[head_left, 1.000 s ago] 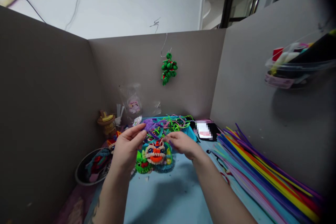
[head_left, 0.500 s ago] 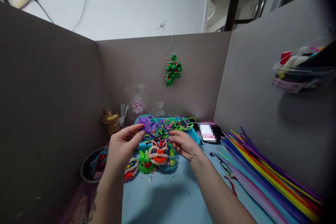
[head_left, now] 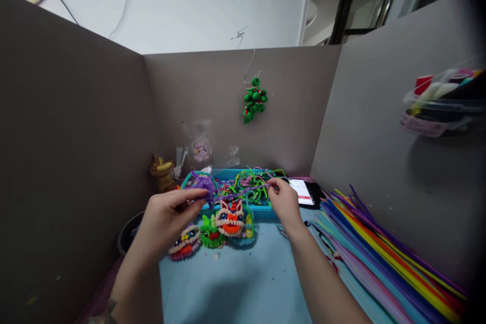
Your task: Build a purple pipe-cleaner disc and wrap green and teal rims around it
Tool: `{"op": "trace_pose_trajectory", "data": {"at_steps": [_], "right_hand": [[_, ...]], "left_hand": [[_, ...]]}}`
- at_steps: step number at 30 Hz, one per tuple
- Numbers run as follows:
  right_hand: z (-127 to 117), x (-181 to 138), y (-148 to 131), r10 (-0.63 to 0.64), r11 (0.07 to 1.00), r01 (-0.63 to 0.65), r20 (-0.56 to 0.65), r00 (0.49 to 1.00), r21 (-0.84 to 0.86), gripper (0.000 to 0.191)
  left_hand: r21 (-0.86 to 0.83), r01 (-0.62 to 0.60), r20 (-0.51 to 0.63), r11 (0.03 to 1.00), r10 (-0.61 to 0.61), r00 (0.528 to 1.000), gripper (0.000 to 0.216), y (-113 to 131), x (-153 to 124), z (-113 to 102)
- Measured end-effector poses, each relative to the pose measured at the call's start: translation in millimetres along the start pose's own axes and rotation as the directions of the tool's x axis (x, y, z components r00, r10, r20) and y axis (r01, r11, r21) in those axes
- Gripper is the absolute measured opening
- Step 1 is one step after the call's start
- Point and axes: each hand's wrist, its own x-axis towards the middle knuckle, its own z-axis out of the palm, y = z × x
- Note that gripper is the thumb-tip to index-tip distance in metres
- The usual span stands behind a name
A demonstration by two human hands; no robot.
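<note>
Above the far worktop (head_left: pixel 243 283), before the left end of the blue tray (head_left: pixel 261 214), the left hand (head_left: pixel 163 217) pinches a purple bundle (head_left: pixel 204 182) between its fingers; those of the right hand (head_left: pixel 284 205) grip a purple strand (head_left: pixel 243 192). Probably light, soft and easily crushed, the bundle is best held by its edge; it appears fuzzy and roughly rounded.

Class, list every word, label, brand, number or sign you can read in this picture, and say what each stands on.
No text can be read.
Phone: faint marks on the lit screen, too small and blurred to read.
Bag: pink shapes show, no legible lettering.
Basket: contents too blurred to tell whether any carry labels.
</note>
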Motion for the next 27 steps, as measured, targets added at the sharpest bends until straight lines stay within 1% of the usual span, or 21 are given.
{"op": "trace_pose_trajectory", "data": {"at_steps": [2, 6, 10, 13, 17, 21, 24, 27], "right_hand": [[-3, 1, 2, -0.044, 0.998, 0.043, -0.014, 0.999, -0.034, 0.023], [-8, 3, 6, -0.105, 0.993, 0.104, -0.012, 0.994, -0.061, 0.026], [-13, 5, 10, -0.157, 0.987, 0.158, 0.042, 0.987, -0.031, 0.022], [-16, 8, 13, -0.165, 0.986, 0.165, 0.087, 0.982, 0.008, 0.018], [-13, 7, 10, -0.131, 0.989, 0.119, 0.139, 0.982, 0.093, 0.014], [-2, 0, -2, -0.065, 0.969, 0.014, 0.202, 0.977, 0.247, 0.012], [5, -6, -17, -0.033, 0.93, -0.057, 0.238, 0.971, 0.363, 0.015], [5, -9, -32, -0.026, 0.896, -0.095, 0.264, 0.964, 0.434, 0.018]], "left_hand": [[0.026, 0.006, -0.006, 1.0, -0.006, 1.0, 0.02, -4, -1, -2], [0.038, 0.083, -0.005, 0.996, -0.083, 0.997, 0.025, -13, 0, -7], [0.028, 0.148, -0.026, 0.989, -0.148, 0.989, 0.026, -21, 4, -10], [0.02, 0.18, -0.053, 0.983, -0.179, 0.982, 0.026, -24, 9, -9], [0.014, 0.203, -0.097, 0.979, -0.201, 0.975, 0.029, -24, 12, -8], [-0.029, 0.226, -0.147, 0.974, -0.228, 0.962, 0.034, -22, 12, -7], [-0.082, 0.258, -0.108, 0.963, -0.266, 0.958, 0.036, -23, 12, -2], [-0.124, 0.265, -0.049, 0.956, -0.273, 0.961, 0.035, -26, 13, 6]]}}
